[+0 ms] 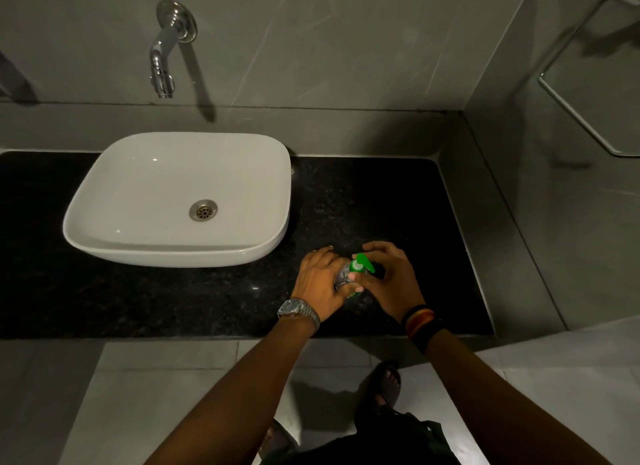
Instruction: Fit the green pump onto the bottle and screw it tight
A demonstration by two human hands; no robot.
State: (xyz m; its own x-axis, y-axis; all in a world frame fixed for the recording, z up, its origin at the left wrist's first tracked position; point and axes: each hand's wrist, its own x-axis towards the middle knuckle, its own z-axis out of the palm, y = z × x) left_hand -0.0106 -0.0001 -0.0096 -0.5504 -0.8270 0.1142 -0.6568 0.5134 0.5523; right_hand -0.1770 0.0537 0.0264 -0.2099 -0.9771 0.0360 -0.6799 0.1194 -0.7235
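Observation:
A small clear bottle (343, 278) stands on the black granite counter (398, 205), to the right of the basin. My left hand (320, 279), with a metal watch on its wrist, is wrapped around the bottle's body and hides most of it. The green pump (362, 265) sits on top of the bottle, its nozzle pointing right. My right hand (389, 277) curls around the pump from the right, fingers on its collar. Whether the pump's thread is engaged is hidden by my fingers.
A white countertop basin (104, 219) stands left of my hands, under a chrome wall tap (162, 63). A grey wall ledge (491, 222) bounds the counter on the right. The counter's front edge lies just below my wrists. A metal towel rail (571, 108) hangs on the right wall.

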